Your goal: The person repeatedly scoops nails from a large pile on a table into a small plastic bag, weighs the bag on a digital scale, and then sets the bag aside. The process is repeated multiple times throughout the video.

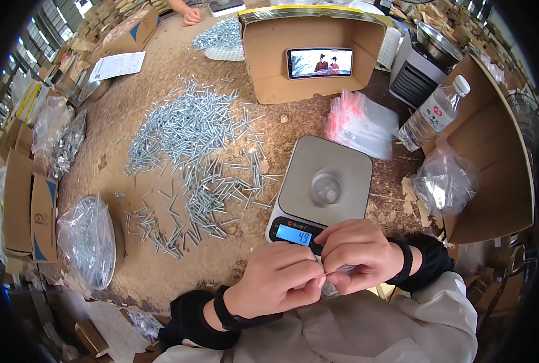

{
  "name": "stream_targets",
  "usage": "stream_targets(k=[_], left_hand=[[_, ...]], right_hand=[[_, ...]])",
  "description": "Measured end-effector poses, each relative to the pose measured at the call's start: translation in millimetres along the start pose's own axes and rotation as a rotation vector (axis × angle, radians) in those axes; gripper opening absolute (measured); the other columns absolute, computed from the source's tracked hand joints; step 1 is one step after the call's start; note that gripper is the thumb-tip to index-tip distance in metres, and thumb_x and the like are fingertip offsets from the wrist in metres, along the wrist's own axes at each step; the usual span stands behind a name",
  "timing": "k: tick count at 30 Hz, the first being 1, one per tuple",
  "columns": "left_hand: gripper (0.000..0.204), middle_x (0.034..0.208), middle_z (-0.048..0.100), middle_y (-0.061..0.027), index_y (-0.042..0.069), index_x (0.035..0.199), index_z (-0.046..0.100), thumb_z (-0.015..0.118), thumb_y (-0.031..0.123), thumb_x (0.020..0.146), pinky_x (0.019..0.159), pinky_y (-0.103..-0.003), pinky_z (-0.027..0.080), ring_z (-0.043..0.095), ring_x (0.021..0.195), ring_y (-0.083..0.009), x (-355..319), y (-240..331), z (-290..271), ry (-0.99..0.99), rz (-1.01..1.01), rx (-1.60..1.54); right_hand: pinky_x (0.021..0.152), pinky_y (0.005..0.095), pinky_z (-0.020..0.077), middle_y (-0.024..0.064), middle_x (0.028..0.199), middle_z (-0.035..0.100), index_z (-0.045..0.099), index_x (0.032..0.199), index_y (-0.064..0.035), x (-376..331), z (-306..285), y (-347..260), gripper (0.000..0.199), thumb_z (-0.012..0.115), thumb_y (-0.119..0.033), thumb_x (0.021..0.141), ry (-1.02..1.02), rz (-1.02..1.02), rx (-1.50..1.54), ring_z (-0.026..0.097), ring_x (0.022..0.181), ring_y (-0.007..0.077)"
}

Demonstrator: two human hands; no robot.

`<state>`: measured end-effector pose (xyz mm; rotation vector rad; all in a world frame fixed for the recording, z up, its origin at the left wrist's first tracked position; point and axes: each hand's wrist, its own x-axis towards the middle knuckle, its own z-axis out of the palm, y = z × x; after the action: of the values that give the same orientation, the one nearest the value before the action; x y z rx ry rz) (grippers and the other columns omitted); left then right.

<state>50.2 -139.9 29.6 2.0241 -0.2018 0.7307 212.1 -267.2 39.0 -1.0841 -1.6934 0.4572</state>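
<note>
In front of my body, both hands meet at the near edge of the kitchen scale. My left hand (283, 273) has its thumb and fingers pinched together. Just beside it my right hand (361, 251) pinches too, its fingers curled. Between them shows part of a small clear plastic bag (345, 268), mostly hidden by the fingers. The digital scale (354, 166) has a lit blue display and a grey platform bearing a small round clear dish (325, 189). A large heap of silvery screws (190, 130) spreads over the table to the left.
Clear bags with red edges (363, 124) lie beyond the scale. A phone (319, 63) stands inside an open cardboard box (263, 60). A water bottle (433, 115) and crumpled plastic (445, 178) are at right. A bagged bowl of screws (91, 242) sits left. Another person's hand (191, 16) rests at the far edge.
</note>
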Motion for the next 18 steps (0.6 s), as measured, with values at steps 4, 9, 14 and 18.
stream_targets(k=[4, 9, 14, 18], left_hand=[[0.014, 0.073, 0.059, -0.0035, 0.006, 0.081, 0.063, 0.073, 0.002, 0.072, 0.050, -0.032, 0.043, 0.055, 0.056, -0.0216, -0.6, 0.2, 1.1, 0.007, 0.015, -0.008], [0.015, 0.075, 0.060, -0.0105, 0.002, 0.085, 0.063, 0.066, 0.016, 0.090, 0.060, -0.035, 0.049, 0.059, 0.065, -0.0235, -18.2, 6.3, -11.9, 0.169, -0.161, -0.154], [0.027, 0.082, 0.050, -0.0024, 0.004, 0.096, 0.053, 0.057, 0.031, 0.099, 0.073, -0.035, 0.049, 0.056, 0.078, -0.0190, -19.3, 5.3, -23.4, 0.787, -0.153, -0.255], [0.023, 0.083, 0.057, -0.0018, 0.006, 0.092, 0.053, 0.053, 0.027, 0.102, 0.069, -0.028, 0.044, 0.051, 0.074, -0.0104, -32.6, 11.2, -73.5, 1.148, -0.063, -0.280]], right_hand=[[0.080, 0.0448, 0.0580, 0.0052, 0.073, 0.064, 0.065, 0.082, -0.0054, -3.5, -0.3, 0.9, 0.005, 0.069, -0.005, 0.077, -0.035, -0.019, -0.044, 0.063, 0.064, 0.0241], [0.079, 0.0434, 0.0560, 0.0054, 0.072, 0.060, 0.063, 0.080, -0.0053, 1.4, -17.0, -4.8, 0.008, 0.067, 0.000, 0.076, 0.027, 0.012, 0.044, 0.061, 0.065, 0.0287], [0.071, 0.0383, 0.0555, 0.0074, 0.073, 0.062, 0.064, 0.078, -0.0055, -2.4, -13.9, 1.7, 0.006, 0.070, -0.003, 0.078, 0.074, -0.025, -0.087, 0.062, 0.064, 0.0273], [0.064, 0.0341, 0.0527, 0.0097, 0.074, 0.064, 0.064, 0.078, -0.0044, -12.5, -10.8, 6.9, 0.008, 0.071, -0.005, 0.078, 0.217, 0.156, -0.169, 0.064, 0.065, 0.0251]])
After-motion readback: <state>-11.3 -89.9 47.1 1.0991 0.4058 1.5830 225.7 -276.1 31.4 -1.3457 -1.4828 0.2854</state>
